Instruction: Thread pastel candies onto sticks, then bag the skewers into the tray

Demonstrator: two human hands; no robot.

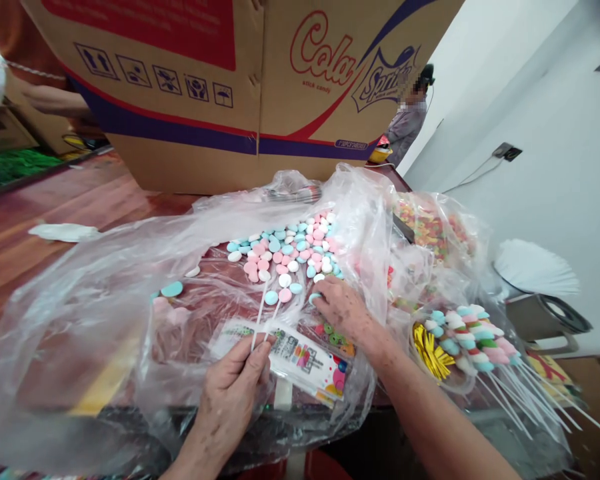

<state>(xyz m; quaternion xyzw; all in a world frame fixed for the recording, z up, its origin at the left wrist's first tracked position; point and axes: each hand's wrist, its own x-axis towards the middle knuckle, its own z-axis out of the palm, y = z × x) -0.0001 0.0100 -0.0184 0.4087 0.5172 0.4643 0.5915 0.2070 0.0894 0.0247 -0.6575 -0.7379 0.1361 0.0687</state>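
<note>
At lower centre, your left hand (237,380) pinches two white sticks (261,312) between thumb and fingers; they look light and thin enough to bend, so low on the shaft seems a sound hold. Right of centre, your right hand (343,310) has its fingertips at a blue candy (315,299); whether they pinch it, I cannot tell. Beyond, mid-frame, pastel candies (287,249) lie loose on clear plastic (110,267), probably soft and easily dented: take them gently by the edges.

Looks like we're seeing a small candy workshop: a stick-candy carton (250,87) is towering over the worktop (55,200), loose candies (300,248) are lying amid plastic (100,293), people (409,133) are showing behind.
</note>
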